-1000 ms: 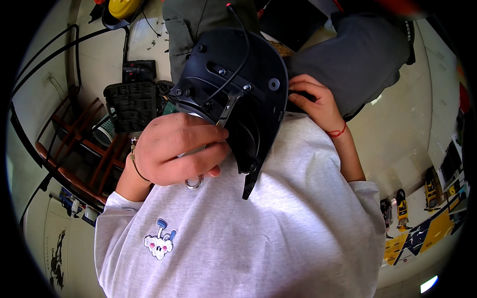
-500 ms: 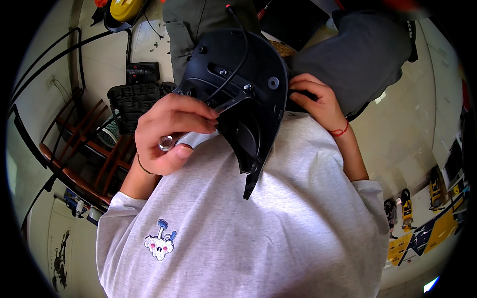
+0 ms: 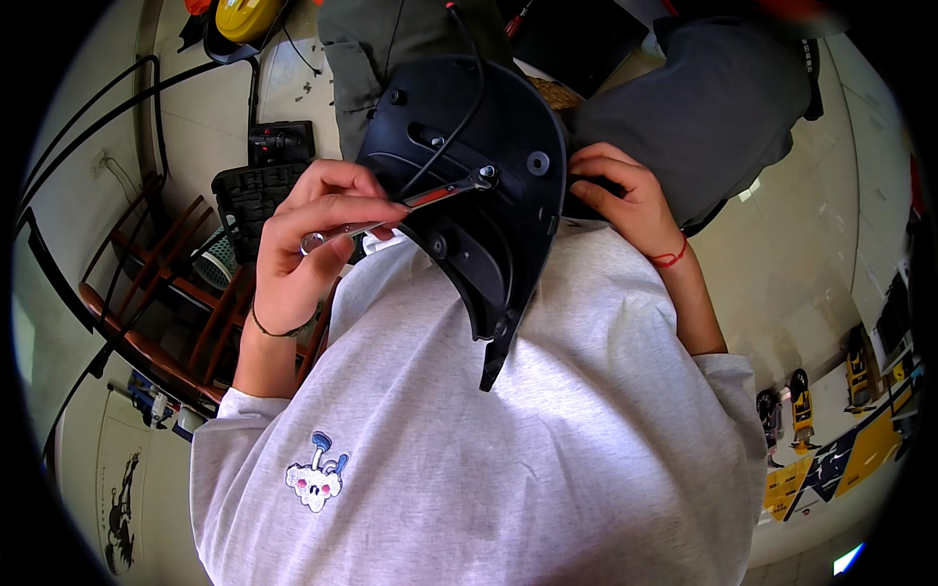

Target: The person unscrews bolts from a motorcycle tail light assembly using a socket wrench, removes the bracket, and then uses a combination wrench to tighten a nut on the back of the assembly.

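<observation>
One curved black shell (image 3: 523, 210) sat between the two hands, with two shiny bolts (image 3: 488, 172) and one black wire (image 3: 480, 88) on it. Left of the shell, the left hand (image 3: 301, 223) pinched one silver wrench (image 3: 430, 198), its far end at one bolt. At the shell's right edge, the right hand (image 3: 630, 190) had bent fingers; I couldn't tell if it gripped anything.

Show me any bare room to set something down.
The widest bare patch is floor right of the right hand, between dark trouser leg and yellow-black items. A smaller patch lies below the yellow object. Left of the left hand is crowded: black tool tray, green basket, brown chair.
</observation>
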A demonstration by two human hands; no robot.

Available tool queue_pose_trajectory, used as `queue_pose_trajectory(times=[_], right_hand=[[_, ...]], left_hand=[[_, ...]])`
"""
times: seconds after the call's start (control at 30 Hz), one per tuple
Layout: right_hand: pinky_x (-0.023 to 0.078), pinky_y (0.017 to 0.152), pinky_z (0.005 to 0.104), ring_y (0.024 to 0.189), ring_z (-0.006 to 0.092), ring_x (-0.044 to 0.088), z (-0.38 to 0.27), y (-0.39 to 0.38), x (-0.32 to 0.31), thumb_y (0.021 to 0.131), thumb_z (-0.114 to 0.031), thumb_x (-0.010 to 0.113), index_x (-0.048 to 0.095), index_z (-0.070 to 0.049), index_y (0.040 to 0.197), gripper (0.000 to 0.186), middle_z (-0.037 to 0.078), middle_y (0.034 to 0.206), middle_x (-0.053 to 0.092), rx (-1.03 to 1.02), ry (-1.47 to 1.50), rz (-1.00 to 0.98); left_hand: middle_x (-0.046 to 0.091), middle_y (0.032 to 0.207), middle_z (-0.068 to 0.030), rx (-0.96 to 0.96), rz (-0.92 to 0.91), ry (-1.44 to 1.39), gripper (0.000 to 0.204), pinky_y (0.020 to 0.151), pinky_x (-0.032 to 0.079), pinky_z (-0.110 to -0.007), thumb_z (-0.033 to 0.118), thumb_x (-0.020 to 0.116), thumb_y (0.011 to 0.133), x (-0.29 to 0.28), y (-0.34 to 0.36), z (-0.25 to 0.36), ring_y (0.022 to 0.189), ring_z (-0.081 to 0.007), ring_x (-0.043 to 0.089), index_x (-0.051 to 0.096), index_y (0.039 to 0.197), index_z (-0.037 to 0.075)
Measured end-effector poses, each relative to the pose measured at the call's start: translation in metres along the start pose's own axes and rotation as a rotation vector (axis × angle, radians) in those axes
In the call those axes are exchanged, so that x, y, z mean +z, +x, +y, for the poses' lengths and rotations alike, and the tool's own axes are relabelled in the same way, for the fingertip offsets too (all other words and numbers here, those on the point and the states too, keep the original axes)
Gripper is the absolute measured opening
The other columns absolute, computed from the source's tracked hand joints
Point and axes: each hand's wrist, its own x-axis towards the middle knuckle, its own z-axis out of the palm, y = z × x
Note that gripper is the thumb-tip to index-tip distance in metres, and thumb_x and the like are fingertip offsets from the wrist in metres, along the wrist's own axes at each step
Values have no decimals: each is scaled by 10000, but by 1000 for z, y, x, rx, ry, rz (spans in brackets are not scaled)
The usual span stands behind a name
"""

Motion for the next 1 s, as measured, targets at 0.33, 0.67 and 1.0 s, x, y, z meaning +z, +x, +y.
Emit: queue_pose_trajectory(times=[0.33,0.67,1.0], right_hand=[[499,888,280,1002,182,653,0,0,0,895,-37,737,717,19,1026,144,82,1087,677,-2,5,-5],[498,901,291,1018,195,650,-1,1,1,901,-42,728,716,18,1033,146,84,1095,681,-9,5,-1],[529,882,351,983,274,664,-13,9,-3,843,-56,755,743,9,1039,207,120,1013,738,-152,-221,12]], left_hand=[[677,923,-120,-234,-122,379,283,666,528,-323,17,553,920,1,-7,32,755,-216,683,602,1198,5],[633,802,-98,33,-188,898,223,588,499,-391,228,756,893,1,-1,27,687,-311,642,633,916,43],[565,679,-116,-36,-37,819,232,519,445,-375,174,745,906,9,-4,13,570,-305,572,618,778,27]])
